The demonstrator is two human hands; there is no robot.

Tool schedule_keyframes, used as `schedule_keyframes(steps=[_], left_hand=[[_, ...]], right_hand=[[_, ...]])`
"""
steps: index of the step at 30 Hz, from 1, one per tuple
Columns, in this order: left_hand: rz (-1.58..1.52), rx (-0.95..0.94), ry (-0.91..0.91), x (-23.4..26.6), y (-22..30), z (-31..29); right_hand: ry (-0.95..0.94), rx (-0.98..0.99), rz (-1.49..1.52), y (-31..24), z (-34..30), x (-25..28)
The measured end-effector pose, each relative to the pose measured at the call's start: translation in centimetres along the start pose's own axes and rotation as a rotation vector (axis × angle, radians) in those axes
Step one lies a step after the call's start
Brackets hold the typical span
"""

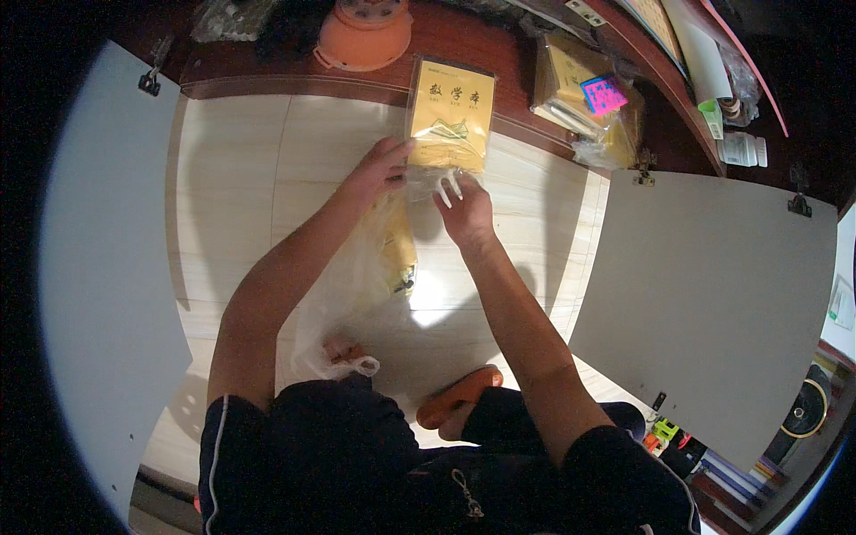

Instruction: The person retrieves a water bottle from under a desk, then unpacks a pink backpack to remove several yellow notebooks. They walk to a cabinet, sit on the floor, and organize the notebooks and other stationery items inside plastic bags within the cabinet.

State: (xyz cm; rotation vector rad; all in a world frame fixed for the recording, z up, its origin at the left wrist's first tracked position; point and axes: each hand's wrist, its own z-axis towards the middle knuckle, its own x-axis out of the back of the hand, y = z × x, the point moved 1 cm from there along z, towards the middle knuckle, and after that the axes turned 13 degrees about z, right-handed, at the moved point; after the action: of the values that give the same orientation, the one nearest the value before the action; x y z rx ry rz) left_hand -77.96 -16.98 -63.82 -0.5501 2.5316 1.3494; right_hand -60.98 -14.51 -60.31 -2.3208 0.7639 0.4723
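Note:
A yellow pack of thin booklets (451, 112) in clear plastic wrap stands upright against the dark wooden cabinet shelf. My left hand (379, 168) grips its lower left corner. My right hand (465, 207) is at its lower edge, fingers pinching the clear wrap. Below the hands a translucent white plastic bag (357, 285) lies on the pale floor with another yellow pack (399, 245) partly inside it.
An orange plastic container (364, 34) sits on the shelf at the back. More wrapped yellow packs (584, 98) with a pink and blue sticky note lie to the right. White cabinet doors (713, 294) stand open on both sides. My orange slipper (456, 399) shows near my knees.

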Motion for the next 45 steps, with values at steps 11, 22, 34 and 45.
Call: schedule_keyframes(steps=[11,22,34,45], left_hand=[[0.561,-0.573,0.320,-7.0,0.4,0.8],[0.808,-0.635,0.191,-9.7,2.2,-6.0],[0.327,-0.451,-0.113,-9.0,1.9,-8.7],[0.182,-0.370,0.003,-6.2,1.0,-7.9]], right_hand=[[-0.058,-0.051,0.026,-3.5,0.5,0.0],[-0.364,-0.256,0.147,-0.9,-1.0,3.5],[-0.402,-0.500,0.648,2.1,-5.1,4.4],[-0.456,-0.780,0.799,1.3,-4.8,6.1]])
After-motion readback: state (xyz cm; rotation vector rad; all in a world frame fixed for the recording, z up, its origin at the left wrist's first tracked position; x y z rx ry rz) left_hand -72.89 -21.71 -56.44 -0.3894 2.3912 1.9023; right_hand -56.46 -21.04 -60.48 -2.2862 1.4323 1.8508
